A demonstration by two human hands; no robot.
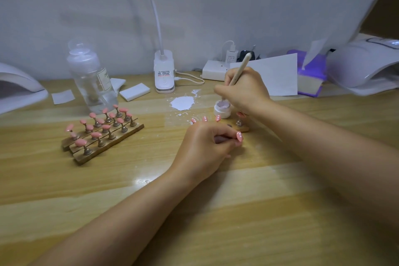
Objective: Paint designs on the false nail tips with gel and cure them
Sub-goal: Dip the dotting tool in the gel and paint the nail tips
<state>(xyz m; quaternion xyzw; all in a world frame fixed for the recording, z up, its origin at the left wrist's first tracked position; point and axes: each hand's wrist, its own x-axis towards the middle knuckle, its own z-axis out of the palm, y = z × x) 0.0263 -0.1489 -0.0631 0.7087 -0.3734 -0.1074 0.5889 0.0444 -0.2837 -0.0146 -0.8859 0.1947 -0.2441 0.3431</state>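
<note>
My right hand grips a cream brush upright, its tip dipped into a small white gel jar. My left hand rests on the table in front of the jar and pinches a pink nail tip with white dots, on its stand. Three more dotted pink tips show just behind that hand on a stand strip. To the left, wooden strips carry several plain pink nail tips on metal stands.
A clear pump bottle stands behind the strips. A white curing lamp sits at the right, another at the left edge. A desk lamp base, power strip, white pads, tissue box and a white splash lie behind.
</note>
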